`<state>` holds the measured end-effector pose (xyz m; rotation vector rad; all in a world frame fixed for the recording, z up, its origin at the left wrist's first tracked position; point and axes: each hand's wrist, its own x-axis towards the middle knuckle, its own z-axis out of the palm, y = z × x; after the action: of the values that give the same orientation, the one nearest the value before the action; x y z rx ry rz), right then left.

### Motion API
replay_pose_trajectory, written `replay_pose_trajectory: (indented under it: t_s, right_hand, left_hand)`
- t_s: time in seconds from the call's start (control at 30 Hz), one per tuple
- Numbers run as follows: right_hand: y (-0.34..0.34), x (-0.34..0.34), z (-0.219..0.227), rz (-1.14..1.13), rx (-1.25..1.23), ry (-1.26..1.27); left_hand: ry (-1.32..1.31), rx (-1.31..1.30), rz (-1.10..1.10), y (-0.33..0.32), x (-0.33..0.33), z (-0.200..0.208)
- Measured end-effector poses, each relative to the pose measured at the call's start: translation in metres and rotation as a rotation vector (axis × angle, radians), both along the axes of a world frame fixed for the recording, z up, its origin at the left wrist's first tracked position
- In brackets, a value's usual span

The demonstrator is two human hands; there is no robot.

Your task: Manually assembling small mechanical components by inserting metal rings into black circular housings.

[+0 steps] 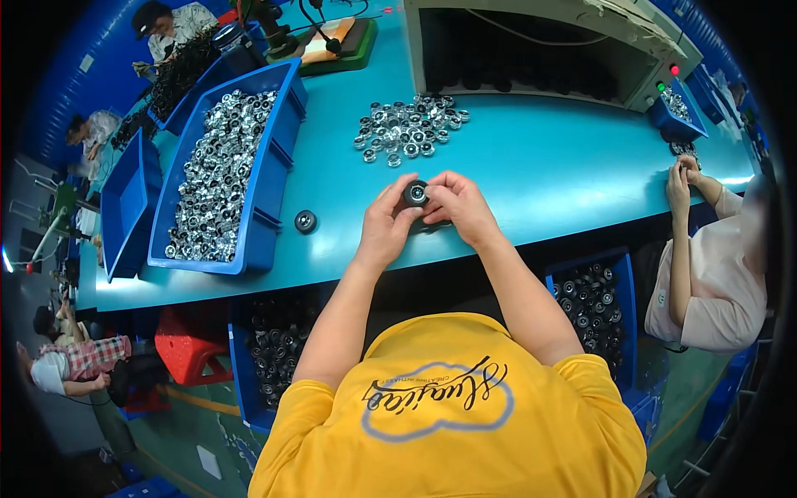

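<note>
Both my hands come together over the near edge of the table around a small black wheel (416, 193) with a silvery hub. My left hand (388, 221) pinches the wheel from its left side, with the thumb below. From the right, my right hand (462, 209) presses its thumb and fingers against the same wheel. Something dark lies under my right fingers, mostly hidden. Another black wheel (305, 222) rests on the table to the left. Beyond my hands is a loose pile of shiny clear-and-silver hubs (411, 131).
At left, a blue bin (266, 212) holds many hubs, beside another blue bin (131, 203). A boxy machine (531, 79) stands at the back. Blue crates with black wheels (594, 311) sit below the table edge. A co-worker (714, 274) works at right.
</note>
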<state>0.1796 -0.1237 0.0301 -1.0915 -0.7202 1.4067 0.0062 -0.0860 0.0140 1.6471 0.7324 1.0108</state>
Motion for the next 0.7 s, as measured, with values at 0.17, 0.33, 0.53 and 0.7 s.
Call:
replay_pose_trajectory:
  t_s: [0.17,0.33,0.53,0.7]
  right_hand:
    - [0.002,0.001,-0.006,0.006,0.023,-0.149]
    - [0.002,-0.002,0.004,0.000,-0.008,-0.147]
    - [0.001,-0.005,-0.008,-0.038,0.024,-0.332]
    - [0.000,-0.007,0.014,-0.007,-0.006,-0.105]
  left_hand:
    - [0.105,0.070,-0.006,-0.002,-0.002,0.005]
    - [0.114,0.069,-0.004,-0.003,-0.003,0.013]
    - [0.181,0.149,0.018,-0.007,-0.002,0.012]
    - [0.040,0.007,-0.016,-0.003,-0.002,0.014]
